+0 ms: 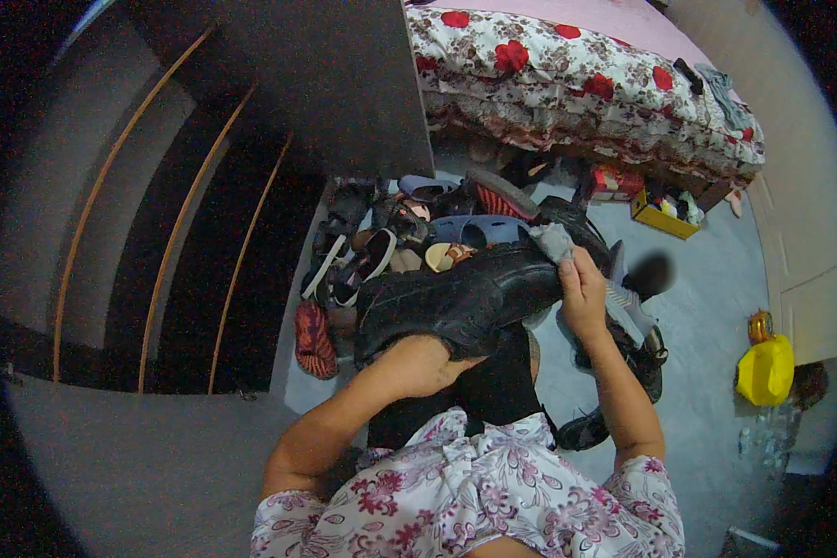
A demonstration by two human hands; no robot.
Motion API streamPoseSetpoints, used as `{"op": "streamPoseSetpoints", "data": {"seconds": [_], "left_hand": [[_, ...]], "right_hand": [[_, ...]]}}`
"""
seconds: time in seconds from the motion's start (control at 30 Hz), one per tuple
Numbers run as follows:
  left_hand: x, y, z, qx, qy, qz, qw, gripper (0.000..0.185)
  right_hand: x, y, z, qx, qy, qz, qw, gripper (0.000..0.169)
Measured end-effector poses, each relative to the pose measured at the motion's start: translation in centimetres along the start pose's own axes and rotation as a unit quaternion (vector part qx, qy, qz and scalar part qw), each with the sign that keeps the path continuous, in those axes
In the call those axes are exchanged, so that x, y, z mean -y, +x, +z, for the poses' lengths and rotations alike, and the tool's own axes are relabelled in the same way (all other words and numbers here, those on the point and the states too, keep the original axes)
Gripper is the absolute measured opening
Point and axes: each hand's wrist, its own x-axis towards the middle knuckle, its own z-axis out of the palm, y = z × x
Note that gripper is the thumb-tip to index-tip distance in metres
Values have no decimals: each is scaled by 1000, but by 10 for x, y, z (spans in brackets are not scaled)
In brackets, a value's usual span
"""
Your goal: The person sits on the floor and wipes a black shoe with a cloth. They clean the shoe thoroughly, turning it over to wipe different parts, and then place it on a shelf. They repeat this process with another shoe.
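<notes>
A black leather shoe [453, 296] lies on its side across the middle, above my knees. My left hand [422, 366] is at its opening, the fingers partly hidden inside or behind the collar, and bears the shoe. In my right hand [584, 293] is a bunched grey cloth [552, 242], pinched by thumb and fingers beside the toe of the shoe. Just beyond the shoe lie blue clogs [478, 229], a tan sandal [446, 257] and a shoe with a red and black sole [502, 195]. A grey striped cloth item [628, 314] lies right of my right wrist.
Several more shoes are heaped on the pale floor [704, 279]. Dark shelving [181, 209] stands at the left. A bed with a floral cover [565, 77] is at the top, a yellow box [662, 217] beside it. A yellow bag [766, 371] is at the right.
</notes>
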Motion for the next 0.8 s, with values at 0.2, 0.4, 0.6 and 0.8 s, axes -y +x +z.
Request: {"op": "streamPoseSetpoints", "data": {"seconds": [0.2, 0.4, 0.6, 0.8], "left_hand": [[-13, -10, 5, -81, -205, 47, 974, 35], [-14, -12, 13, -102, -539, -25, 836, 29], [4, 12, 17, -170, -635, -44, 752, 29], [15, 31, -1, -157, -696, -76, 696, 29]], "right_hand": [[40, 24, -14, -52, 93, -36, 994, 25], [72, 67, -17, 18, 42, -78, 996, 28], [43, 54, 44, -13, -39, -133, 990, 38], [48, 12, 75, 16, -70, -120, 990, 40]]}}
